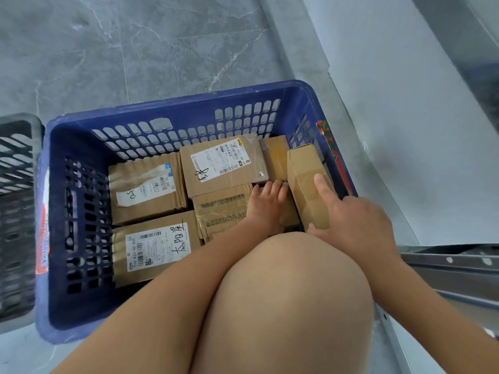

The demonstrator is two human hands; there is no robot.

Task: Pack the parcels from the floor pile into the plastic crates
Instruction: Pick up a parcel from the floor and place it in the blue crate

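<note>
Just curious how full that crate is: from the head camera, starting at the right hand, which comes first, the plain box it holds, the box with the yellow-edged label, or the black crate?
1. Plain box, under the right hand, crate's right side.
2. Yellow-edged label box, middle back.
3. Black crate, far left, outside the blue crate.

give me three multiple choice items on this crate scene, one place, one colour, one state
1. Where does the narrow box under the right hand sit?
A. against the crate's right wall
B. on the floor
C. on the left
2. What colour is the crate that holds the boxes?
A. red
B. blue
C. green
3. How is the right hand?
A. idle
B. closed fist
C. gripping the narrow box

Answers:
1 A, the narrow box stands by the right wall.
2 B, the crate rim is blue.
3 C, the right hand wraps the box, thumb on top.
</note>
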